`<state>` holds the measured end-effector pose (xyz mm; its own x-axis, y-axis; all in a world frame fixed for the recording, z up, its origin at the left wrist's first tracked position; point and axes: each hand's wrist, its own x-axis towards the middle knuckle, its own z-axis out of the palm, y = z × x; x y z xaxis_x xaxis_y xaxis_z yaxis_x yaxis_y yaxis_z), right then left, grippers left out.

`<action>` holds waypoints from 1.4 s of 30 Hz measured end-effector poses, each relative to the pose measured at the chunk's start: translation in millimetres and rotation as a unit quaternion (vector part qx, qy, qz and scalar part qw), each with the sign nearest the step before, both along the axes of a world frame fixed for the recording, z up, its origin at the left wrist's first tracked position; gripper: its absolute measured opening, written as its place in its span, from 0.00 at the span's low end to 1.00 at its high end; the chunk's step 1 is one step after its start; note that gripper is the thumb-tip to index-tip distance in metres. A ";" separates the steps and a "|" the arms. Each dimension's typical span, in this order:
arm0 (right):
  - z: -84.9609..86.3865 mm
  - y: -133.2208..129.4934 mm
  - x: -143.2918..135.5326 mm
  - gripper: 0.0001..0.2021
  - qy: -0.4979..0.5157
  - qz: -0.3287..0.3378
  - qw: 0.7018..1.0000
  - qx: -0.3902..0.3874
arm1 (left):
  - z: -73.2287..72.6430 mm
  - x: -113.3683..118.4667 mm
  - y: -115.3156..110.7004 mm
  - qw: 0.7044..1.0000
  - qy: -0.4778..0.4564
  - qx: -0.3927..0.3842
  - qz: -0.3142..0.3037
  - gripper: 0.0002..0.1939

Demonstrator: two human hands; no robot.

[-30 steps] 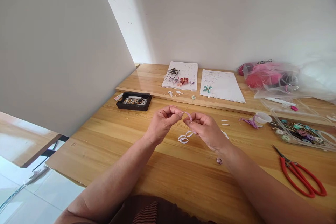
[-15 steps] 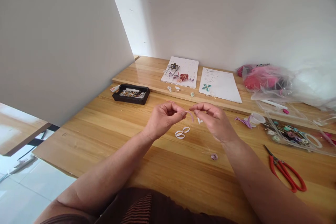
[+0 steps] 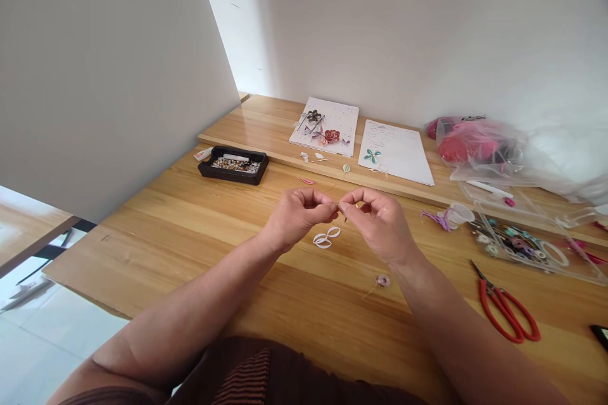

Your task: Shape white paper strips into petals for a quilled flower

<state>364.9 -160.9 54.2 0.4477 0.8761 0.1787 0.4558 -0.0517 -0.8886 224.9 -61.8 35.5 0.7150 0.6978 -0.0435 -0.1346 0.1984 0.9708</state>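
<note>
My left hand (image 3: pixel 298 216) and my right hand (image 3: pixel 377 218) meet fingertip to fingertip above the table, both pinched. Half a second ago a thin purple strip showed in the left pinch; now the fingers mostly cover it. What the right fingertips hold is too small to make out. White leaf-shaped loops (image 3: pixel 323 240) lie on the wood just below the hands. A small lilac spool (image 3: pixel 382 281) with a loose thread lies near my right wrist. Beyond the fingers is a small pink petal-shaped piece (image 3: pixel 306 181).
Red-handled pliers (image 3: pixel 506 307) lie to the right, below a clear box (image 3: pixel 517 243) of spools. A black bead tray (image 3: pixel 232 164) stands at left. On the raised back ledge are white sheets (image 3: pixel 399 152) with flower pieces and plastic bags (image 3: pixel 479 145). A grey panel (image 3: pixel 109 76) rises at left.
My right hand has moved left and its fingertips now meet the left ones. The purple strip has gone mostly out of sight. The view has shifted slightly, and a dark object shows at the right edge.
</note>
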 end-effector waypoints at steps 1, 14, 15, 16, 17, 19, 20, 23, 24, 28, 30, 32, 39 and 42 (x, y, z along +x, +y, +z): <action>-1.8 0.3 -2.0 0.06 -0.011 -0.013 1.000 0.011 | -1.2 0.9 -0.2 1.000 -0.007 -0.018 -0.003 0.10; -1.4 1.6 14.1 0.11 0.107 0.054 0.993 -0.014 | -7.1 2.9 2.5 0.983 -0.028 -0.178 -0.040 0.13; -1.9 1.5 14.4 0.10 0.105 0.051 0.993 -0.019 | -7.2 3.1 2.3 0.983 -0.027 -0.179 -0.038 0.13; -2.6 1.5 14.3 0.09 0.101 0.048 0.993 -0.023 | -7.4 3.2 2.0 0.983 -0.027 -0.179 -0.036 0.13; -3.3 1.4 14.1 0.09 0.095 0.046 0.994 -0.027 | -7.7 3.4 1.8 0.983 -0.026 -0.179 -0.035 0.13; -4.1 1.4 13.3 0.08 0.080 0.041 0.995 -0.031 | -8.4 3.6 1.6 0.983 -0.025 -0.178 -0.039 0.13; -4.2 1.5 12.9 0.08 0.073 0.039 0.996 -0.033 | -8.8 3.7 1.5 0.983 -0.024 -0.179 -0.042 0.13; -3.1 2.0 11.2 0.07 0.052 0.031 0.997 -0.039 | -9.6 4.0 1.2 0.981 -0.025 -0.186 -0.044 0.13; -2.5 2.3 10.4 0.07 0.044 0.027 0.998 -0.040 | -9.7 4.3 0.9 0.981 -0.025 -0.188 -0.043 0.13; -1.3 3.3 5.8 0.06 0.015 0.000 0.999 -0.028 | -9.0 5.7 -0.7 0.980 -0.020 -0.194 -0.032 0.15; -2.0 3.8 2.5 0.05 0.001 -0.017 1.000 -0.015 | -8.4 6.3 -1.7 0.980 -0.020 -0.194 -0.026 0.15; -4.0 4.4 -1.3 0.05 -0.007 -0.037 0.999 -0.004 | -8.2 6.7 -2.5 0.980 -0.021 -0.195 -0.020 0.15; -12.8 6.3 -4.1 0.05 0.066 -0.025 0.997 0.022 | -11.0 6.3 0.8 0.981 -0.036 -0.192 -0.017 0.14; -12.4 1.8 1.6 0.08 0.149 0.008 0.989 0.023 | -12.2 5.1 1.6 0.979 -0.037 -0.196 -0.032 0.13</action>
